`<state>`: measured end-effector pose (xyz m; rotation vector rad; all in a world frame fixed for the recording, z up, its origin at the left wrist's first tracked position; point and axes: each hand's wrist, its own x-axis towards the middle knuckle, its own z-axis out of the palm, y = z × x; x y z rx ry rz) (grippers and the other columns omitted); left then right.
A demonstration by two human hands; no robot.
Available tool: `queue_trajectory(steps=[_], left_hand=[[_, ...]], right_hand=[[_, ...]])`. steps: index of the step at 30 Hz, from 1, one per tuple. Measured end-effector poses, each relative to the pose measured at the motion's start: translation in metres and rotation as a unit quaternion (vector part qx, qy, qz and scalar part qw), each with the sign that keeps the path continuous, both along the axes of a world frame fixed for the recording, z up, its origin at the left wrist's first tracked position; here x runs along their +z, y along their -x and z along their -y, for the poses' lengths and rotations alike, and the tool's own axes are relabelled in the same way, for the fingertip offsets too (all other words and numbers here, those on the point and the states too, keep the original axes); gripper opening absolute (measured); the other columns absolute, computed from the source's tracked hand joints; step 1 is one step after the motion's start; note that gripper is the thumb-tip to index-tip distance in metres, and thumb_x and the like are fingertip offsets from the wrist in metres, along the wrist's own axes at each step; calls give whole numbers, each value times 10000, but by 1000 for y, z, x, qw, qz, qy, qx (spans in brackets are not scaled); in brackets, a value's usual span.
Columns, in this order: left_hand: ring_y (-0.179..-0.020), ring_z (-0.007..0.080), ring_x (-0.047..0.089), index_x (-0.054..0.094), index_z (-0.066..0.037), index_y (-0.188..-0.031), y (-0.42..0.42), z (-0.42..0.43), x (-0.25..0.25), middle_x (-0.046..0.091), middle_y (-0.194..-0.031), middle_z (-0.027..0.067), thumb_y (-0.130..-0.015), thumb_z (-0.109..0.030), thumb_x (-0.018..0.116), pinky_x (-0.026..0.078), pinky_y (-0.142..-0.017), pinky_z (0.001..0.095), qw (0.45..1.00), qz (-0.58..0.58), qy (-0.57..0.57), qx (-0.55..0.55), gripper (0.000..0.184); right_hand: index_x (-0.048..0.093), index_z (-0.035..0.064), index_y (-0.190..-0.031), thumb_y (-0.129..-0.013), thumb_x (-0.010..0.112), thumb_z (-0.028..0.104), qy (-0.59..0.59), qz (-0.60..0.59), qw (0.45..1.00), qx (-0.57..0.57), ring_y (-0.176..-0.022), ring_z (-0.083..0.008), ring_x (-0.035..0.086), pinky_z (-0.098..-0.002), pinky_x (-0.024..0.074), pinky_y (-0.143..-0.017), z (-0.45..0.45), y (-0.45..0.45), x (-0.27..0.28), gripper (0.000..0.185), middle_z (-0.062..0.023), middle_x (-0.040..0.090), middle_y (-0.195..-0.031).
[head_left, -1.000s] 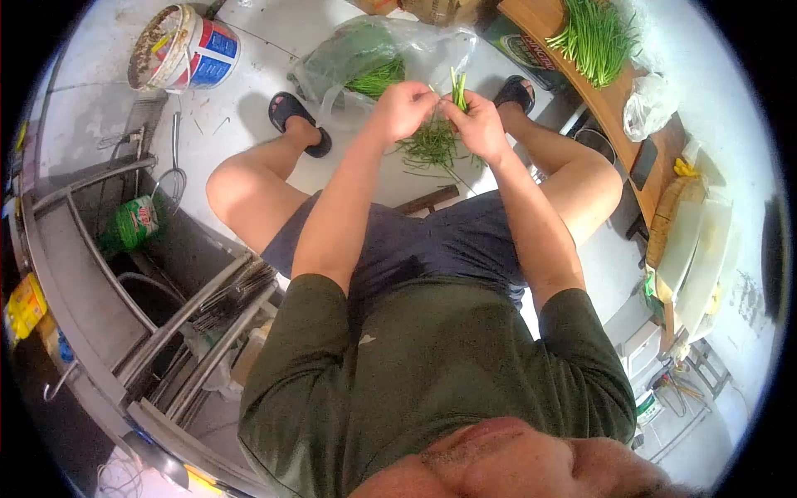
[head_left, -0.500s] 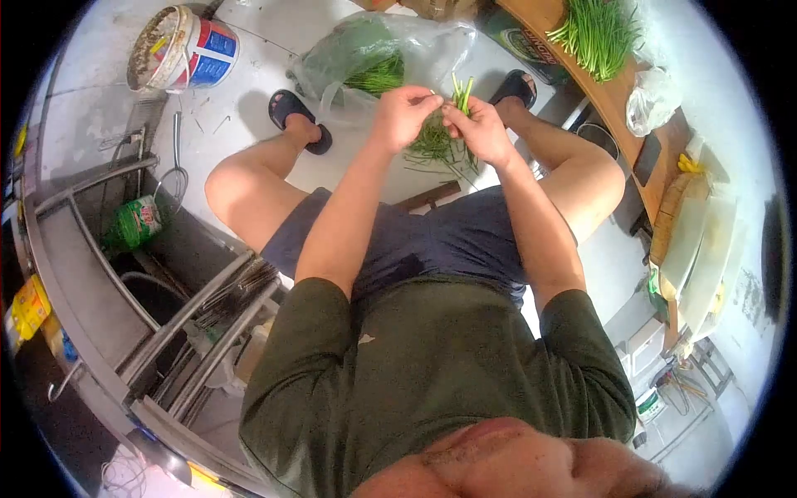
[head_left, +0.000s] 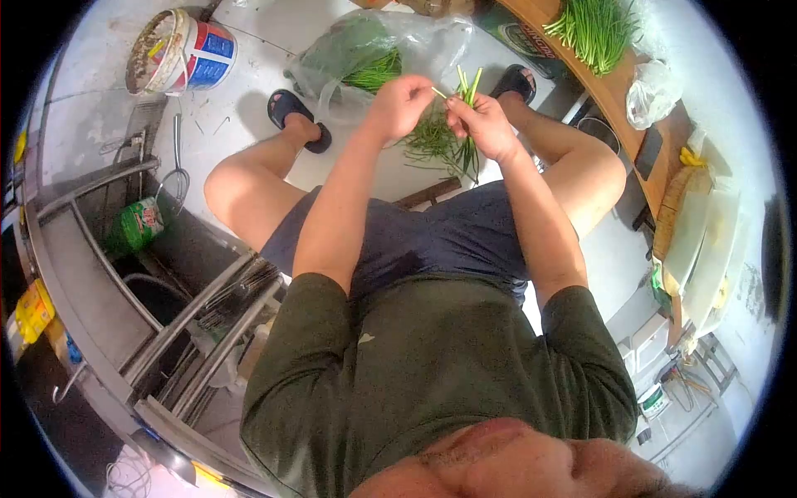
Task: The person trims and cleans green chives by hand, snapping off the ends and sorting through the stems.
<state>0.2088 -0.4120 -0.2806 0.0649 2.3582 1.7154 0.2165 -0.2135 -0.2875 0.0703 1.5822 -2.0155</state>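
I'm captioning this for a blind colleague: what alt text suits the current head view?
A seated person holds a small bunch of green stalks in the right hand, while the left hand pinches a thin pale stem beside it. Loose green pieces lie on the floor below, near a clear plastic bag of greens.

2 hands (head_left: 400, 108) (head_left: 484, 126) close together, fingers (head_left: 422, 89) pinched

Grimy white plastic bucket (head_left: 183, 53) with blue-and-red label (head_left: 213, 55), on pale floor (head_left: 254, 58). Dark rectangular phone (head_left: 648, 155), brown wooden tabletop (head_left: 612, 100); crumpled white plastic bag (head_left: 654, 93) near.
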Motion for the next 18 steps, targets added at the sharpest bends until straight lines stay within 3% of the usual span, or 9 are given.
queue_trajectory(steps=[1, 4, 7, 10, 13, 14, 17, 18], left_hand=[[-701, 125, 560, 670, -14, -1010, 2, 2, -2, 630, -758, 20, -919, -223, 617, 456, -660, 295, 1000, -24, 12, 6, 234], [-750, 148, 590, 667, -24, -1035, 12, 9, 1, 665, -822, 57, -914, -226, 619, 478, -716, 303, 958, 37, 276, -73, 240], [-757, 155, 599, 664, -12, -1041, -7, 4, -29, 681, -856, 65, -932, -237, 607, 489, -751, 306, 989, -120, 81, 10, 256], [-793, 152, 603, 658, 2, -1055, -21, -21, -8, 675, -857, 48, -966, -234, 572, 489, -800, 306, 984, 28, -157, 73, 266], [-824, 141, 603, 646, 17, -1046, -20, -28, 7, 669, -881, 38, -998, -219, 523, 490, -781, 304, 985, 71, -148, 51, 270], [-818, 133, 590, 640, 12, -1014, -18, -29, -6, 663, -884, 43, -1009, -225, 503, 486, -738, 301, 949, 126, -282, 66, 274], [-775, 127, 574, 637, 12, -988, -7, -34, -24, 652, -855, 41, -1014, -231, 489, 472, -686, 286, 927, 88, -287, 225, 286], [-769, 123, 567, 639, 8, -980, -5, -33, -21, 648, -850, 39, -1010, -241, 497, 469, -683, 283, 936, 90, -261, 220, 287]], right_hand=[[617, 37, -875, -944, 621, 198, 10, 5, 1000, 0, -587, -83, 514, -235, 420, -548, 0, -1, 1, 175, -11, 600, -738], [619, 40, -874, -940, 624, 195, 17, 14, 1000, -6, -590, -89, 523, -237, 424, -551, -1, 0, 4, 168, -12, 603, -741], [618, 37, -887, -947, 617, 207, 3, 11, 1000, 3, -607, -90, 542, -235, 439, -563, -2, 1, -2, 180, -14, 611, -750], [612, 29, -900, -958, 603, 213, -43, 12, 999, 4, -634, -94, 568, -242, 471, -590, 1, 0, -5, 193, -20, 617, -756], [617, 11, -941, -968, 588, 214, -33, 4, 999, 31, -680, -108, 603, -252, 501, -641, 3, 0, -12, 207, -35, 641, -788], [619, 4, -953, -970, 584, 210, -41, 1, 999, 21, -695, -114, 611, -256, 506, -656, 3, 0, -13, 210, -40, 648, -801], [627, -12, -979, -973, 577, 206, -68, -15, 998, 2, -732, -124, 626, -261, 511, -689, 4, -1, -14, 224, -54, 668, -832], [631, -13, -982, -973, 577, 210, -80, -26, 996, 6, -739, -122, 624, -260, 507, -692, 3, 0, -18, 230, -57, 672, -836]])
